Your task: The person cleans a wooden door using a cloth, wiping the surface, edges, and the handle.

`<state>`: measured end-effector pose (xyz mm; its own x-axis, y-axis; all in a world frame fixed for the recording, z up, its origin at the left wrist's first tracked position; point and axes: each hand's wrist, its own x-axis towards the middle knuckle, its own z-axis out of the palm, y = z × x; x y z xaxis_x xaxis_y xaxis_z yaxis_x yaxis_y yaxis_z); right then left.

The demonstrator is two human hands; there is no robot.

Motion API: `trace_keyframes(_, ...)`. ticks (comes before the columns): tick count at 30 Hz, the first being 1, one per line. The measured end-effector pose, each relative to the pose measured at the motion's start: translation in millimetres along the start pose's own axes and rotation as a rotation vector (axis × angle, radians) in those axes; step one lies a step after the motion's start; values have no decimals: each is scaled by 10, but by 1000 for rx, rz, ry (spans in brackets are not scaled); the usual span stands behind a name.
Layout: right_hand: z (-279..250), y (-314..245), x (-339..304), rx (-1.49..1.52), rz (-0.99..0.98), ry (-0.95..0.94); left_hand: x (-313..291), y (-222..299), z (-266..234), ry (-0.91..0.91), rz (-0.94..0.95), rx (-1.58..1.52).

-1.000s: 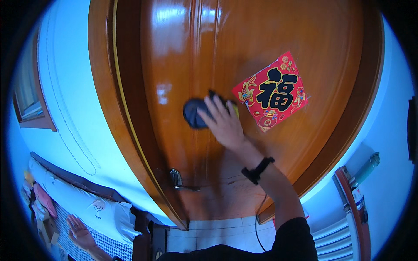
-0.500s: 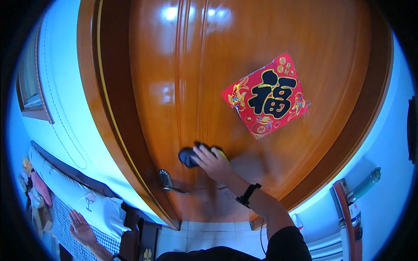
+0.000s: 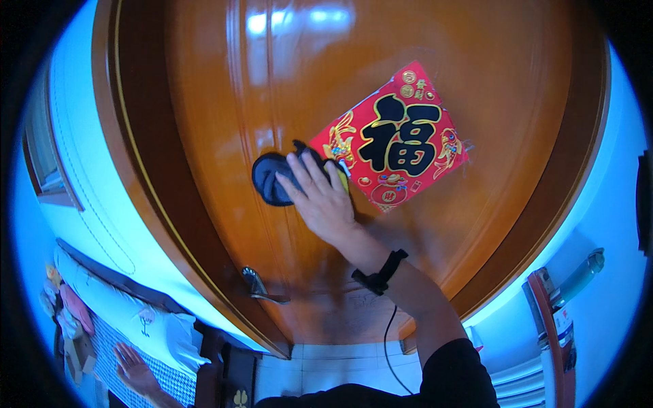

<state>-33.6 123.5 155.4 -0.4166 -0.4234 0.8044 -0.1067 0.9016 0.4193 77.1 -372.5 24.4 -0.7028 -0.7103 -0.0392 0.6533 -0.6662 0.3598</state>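
Observation:
My right hand (image 3: 320, 200) lies over a dark padded thing (image 3: 273, 178), rounded at its left end and with a yellow strip at its right. It presses this against the glossy brown wooden door (image 3: 286, 102), fingers slightly spread; the exact kind is unclear. Touching or nearly touching the yellow strip is the lower left edge of a red square paper decoration (image 3: 401, 139) with a large black character and gold fish. A black band circles my right wrist. At the lower left, my left hand (image 3: 135, 370) is raised with its fingers apart and nothing in it.
A metal door handle (image 3: 262, 285) juts out below my right hand. To the left stands a bench or bed with a white cushion (image 3: 129, 306) and a checked cover. A red-brown rack (image 3: 551, 326) with a green bottle-like thing (image 3: 581, 279) is at right. A dark cable hangs near my right arm.
My right hand has slid the dark padded thing up the door, closer to the red paper decoration. The view has shifted a little. My left hand stays low at the left.

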Motion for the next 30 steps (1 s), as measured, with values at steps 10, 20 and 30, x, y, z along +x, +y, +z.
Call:
trace_keyframes(10,288,-109,-1629,-42,-168,-176,-198,-136,171,-10,-36,-23)
trace_keyframes(20,91,90,-722,3,-152,-30,-278,-485,318,-60,-81,30)
trace_keyframes(30,-224,940,-2111,-116,-41,-198,-294,-708,376,-112,-168,44)
